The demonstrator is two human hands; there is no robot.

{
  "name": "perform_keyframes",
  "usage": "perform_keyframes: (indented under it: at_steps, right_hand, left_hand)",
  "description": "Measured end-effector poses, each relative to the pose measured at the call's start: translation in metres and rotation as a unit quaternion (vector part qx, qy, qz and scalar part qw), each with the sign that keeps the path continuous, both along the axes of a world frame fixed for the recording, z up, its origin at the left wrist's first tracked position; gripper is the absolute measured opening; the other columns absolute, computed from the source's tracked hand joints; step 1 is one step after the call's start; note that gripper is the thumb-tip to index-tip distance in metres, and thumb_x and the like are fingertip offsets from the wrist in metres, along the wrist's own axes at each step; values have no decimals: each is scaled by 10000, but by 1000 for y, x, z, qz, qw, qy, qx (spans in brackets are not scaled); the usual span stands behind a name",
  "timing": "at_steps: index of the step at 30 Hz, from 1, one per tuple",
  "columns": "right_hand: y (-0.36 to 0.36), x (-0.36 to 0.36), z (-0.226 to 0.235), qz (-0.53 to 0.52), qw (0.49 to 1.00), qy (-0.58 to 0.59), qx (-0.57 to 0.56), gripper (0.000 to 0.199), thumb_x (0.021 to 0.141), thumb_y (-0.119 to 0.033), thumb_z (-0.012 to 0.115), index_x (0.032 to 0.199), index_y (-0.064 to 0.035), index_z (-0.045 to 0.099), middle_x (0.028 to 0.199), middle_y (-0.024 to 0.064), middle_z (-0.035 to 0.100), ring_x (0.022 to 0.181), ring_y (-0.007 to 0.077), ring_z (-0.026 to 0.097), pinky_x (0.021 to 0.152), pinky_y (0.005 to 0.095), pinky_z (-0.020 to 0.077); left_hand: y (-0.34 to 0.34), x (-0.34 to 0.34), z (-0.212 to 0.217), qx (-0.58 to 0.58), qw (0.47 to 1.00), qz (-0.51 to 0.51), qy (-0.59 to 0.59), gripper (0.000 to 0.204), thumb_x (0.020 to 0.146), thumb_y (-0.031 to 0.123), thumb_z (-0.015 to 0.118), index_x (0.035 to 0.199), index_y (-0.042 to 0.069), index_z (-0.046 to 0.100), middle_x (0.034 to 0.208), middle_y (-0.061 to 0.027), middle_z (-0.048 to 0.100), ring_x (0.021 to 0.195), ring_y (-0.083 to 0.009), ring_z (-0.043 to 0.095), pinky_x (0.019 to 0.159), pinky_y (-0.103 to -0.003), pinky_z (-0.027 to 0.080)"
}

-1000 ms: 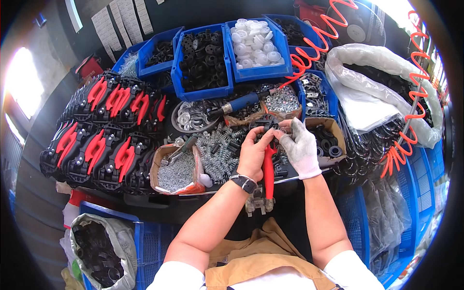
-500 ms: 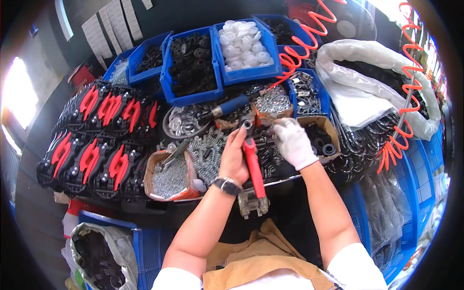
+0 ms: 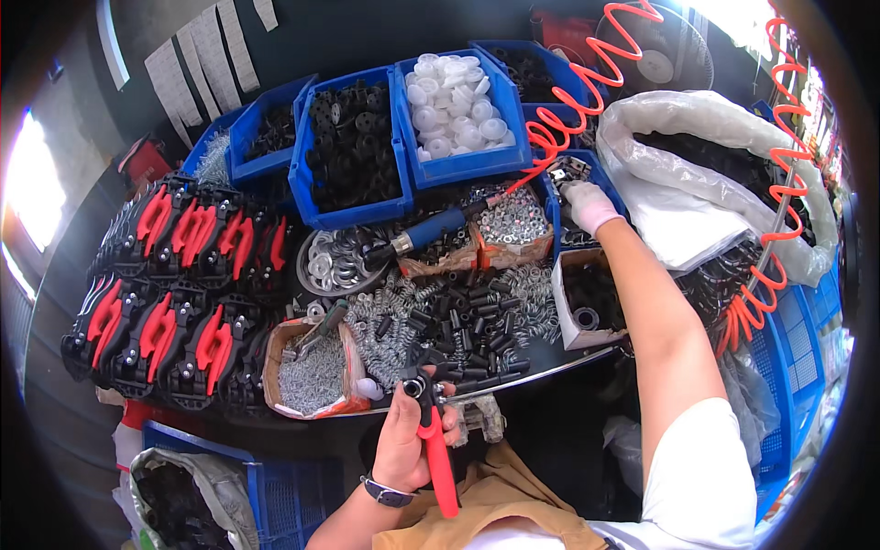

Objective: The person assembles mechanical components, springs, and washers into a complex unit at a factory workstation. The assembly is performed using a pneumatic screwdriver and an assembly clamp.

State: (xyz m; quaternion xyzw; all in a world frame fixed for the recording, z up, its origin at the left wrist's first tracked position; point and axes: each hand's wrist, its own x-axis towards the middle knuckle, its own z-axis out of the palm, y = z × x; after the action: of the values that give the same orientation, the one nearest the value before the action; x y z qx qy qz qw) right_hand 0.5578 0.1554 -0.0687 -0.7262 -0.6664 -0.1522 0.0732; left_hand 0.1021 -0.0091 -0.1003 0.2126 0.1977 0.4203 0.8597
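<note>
Nearest to the body, the left hand [image 3: 403, 445] is closed around a red-handled tool [image 3: 440, 472], its dark head upward. Beyond it, black tubes [image 3: 467, 323] lie among metal springs [image 3: 367, 339]. Farther, the gloved right hand [image 3: 587, 203] is at a blue bin [image 3: 609, 174] of metal parts; fingers are partly hidden, so I cannot tell their grip.

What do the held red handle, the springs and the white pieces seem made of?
Red handle: probably plastic or rubber, smooth and evenly coloured. Springs: likely bare or plated steel, from their grey metallic glint. White pieces: seemingly plastic, slightly translucent, softly shiny.
</note>
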Motion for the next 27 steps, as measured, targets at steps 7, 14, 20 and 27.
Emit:
perform_keyframes:
  at_steps: [7, 14, 20, 27]
  right_hand:
    - [-16, -13, 7, -60, 994, -30, -89, 257, 880, -29, 465, 1092, 17, 603, 1036, 270, 673, 976, 413, 663, 845, 491, 539]
    - [-146, -142, 59, 105, 546, 798, 234, 241, 947, -194, 638, 1092, -12, 576, 896, 48, 629, 784, 141, 619, 718, 277, 525]
    - [-295, -270, 26, 399, 853, 276, 191, 141, 707, -115, 757, 828, -88, 690, 1074, 121, 687, 838, 284, 678, 667, 359, 584]
    - [-310, -275, 15, 391, 798, 400, 224, 383, 656, -7, 764, 1017, -47, 639, 1109, 157, 661, 873, 323, 677, 663, 368, 591]
  left_hand:
    - [-12, 4, 2, 11, 996, -87, -33, 621, 926, 509, 596, 1382, 132, 406, 1152, -93, 538, 789, -181, 521, 623, -312, 450]
    - [-24, 10, 12, -5, 998, -30, 54, 404, 1018, 335, 495, 1381, 160, 456, 1137, -70, 585, 841, -188, 583, 682, -359, 468]
    - [-58, 23, 14, 18, 998, 24, 62, 341, 1027, 156, 511, 1358, 92, 458, 1099, -41, 606, 897, -136, 615, 765, -330, 542]
    - [-86, 24, 3, 149, 987, 16, 58, 420, 1003, 159, 556, 1394, 76, 429, 1258, -95, 588, 1109, -202, 597, 960, -373, 501]
